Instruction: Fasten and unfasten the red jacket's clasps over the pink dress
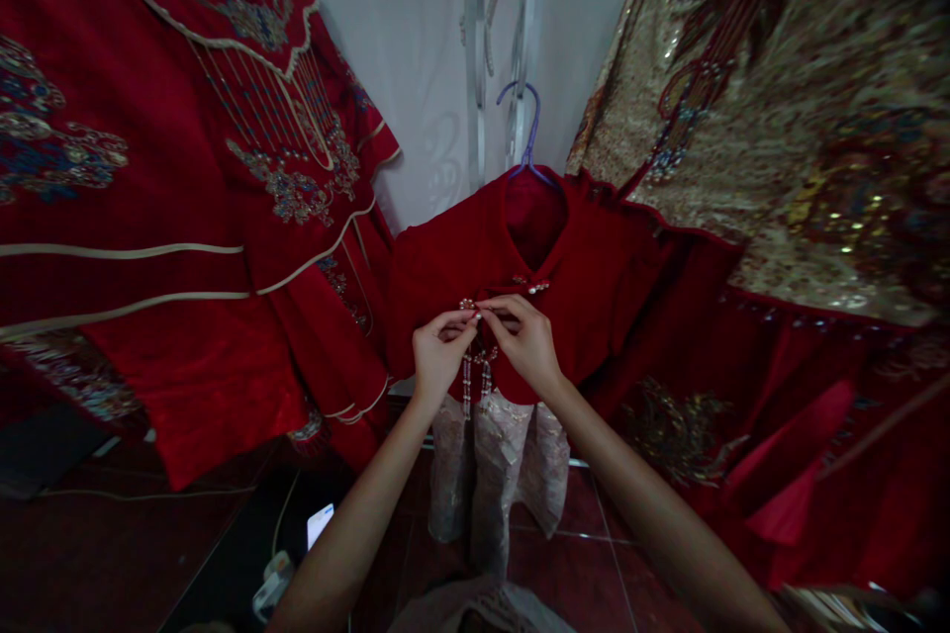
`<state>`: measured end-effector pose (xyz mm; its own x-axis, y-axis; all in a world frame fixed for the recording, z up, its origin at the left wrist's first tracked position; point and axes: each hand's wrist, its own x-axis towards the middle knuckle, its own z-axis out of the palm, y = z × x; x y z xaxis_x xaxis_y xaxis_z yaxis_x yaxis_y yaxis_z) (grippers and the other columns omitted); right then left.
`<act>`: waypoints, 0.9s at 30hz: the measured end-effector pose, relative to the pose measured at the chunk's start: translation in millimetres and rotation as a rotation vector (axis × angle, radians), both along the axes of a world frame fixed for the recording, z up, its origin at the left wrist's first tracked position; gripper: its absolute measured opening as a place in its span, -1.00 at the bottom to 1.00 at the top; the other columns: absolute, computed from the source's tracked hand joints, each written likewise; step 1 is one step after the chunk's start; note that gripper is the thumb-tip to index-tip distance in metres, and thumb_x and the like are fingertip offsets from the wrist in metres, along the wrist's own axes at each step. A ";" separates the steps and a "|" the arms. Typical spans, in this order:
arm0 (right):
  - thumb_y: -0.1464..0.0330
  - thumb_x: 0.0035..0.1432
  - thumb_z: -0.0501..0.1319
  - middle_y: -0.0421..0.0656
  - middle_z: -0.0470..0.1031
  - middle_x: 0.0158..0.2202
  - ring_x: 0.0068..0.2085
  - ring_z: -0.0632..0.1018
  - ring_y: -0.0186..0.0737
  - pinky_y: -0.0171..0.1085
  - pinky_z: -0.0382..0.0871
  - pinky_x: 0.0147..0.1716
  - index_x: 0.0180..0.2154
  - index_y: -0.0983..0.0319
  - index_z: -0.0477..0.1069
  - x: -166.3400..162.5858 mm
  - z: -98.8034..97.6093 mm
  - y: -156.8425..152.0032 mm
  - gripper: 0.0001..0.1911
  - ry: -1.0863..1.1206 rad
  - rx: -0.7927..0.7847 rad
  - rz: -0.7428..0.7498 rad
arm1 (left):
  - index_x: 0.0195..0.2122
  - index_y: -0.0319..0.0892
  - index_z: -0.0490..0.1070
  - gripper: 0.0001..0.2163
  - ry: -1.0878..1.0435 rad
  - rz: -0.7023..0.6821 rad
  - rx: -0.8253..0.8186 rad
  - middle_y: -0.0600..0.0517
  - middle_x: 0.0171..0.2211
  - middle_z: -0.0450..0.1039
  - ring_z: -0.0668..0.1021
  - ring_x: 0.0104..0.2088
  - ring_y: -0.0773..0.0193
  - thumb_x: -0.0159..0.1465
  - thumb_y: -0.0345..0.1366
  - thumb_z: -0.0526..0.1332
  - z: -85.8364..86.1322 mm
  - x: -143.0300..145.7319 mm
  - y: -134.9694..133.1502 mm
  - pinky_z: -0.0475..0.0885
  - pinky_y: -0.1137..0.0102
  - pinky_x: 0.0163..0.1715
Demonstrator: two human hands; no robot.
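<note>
A small red jacket (445, 267) hangs on a purple hanger (528, 134) in front of me, over a pale lace skirt (490, 475). My left hand (439, 356) and my right hand (523, 336) meet at the jacket's chest. Both pinch a beaded button clasp (475, 309) between thumb and fingers. Bead tassels (475, 381) dangle below the clasp. A second clasp (535, 287) sits higher, near the collar.
A large red embroidered robe (170, 218) hangs at the left. A gold sequinned garment (802, 119) hangs at the right over red fabric. A white wall with a metal stand (475, 49) is behind. A phone (319, 522) and cable lie on the dark tiled floor.
</note>
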<state>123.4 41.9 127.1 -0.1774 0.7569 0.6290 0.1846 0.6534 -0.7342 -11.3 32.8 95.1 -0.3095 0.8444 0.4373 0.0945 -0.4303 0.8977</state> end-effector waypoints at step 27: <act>0.30 0.12 0.18 -0.08 0.47 -0.14 -0.12 0.53 -0.25 -0.24 0.50 -0.17 -0.11 0.19 0.30 4.4 -29.5 -5.3 -0.73 0.048 -0.205 0.030 | -0.26 -0.09 0.48 -0.87 0.465 0.226 0.117 0.01 -0.30 0.47 0.47 -0.29 0.26 0.19 -0.22 0.22 -0.1 -4.1 -14.2 0.38 0.37 -0.22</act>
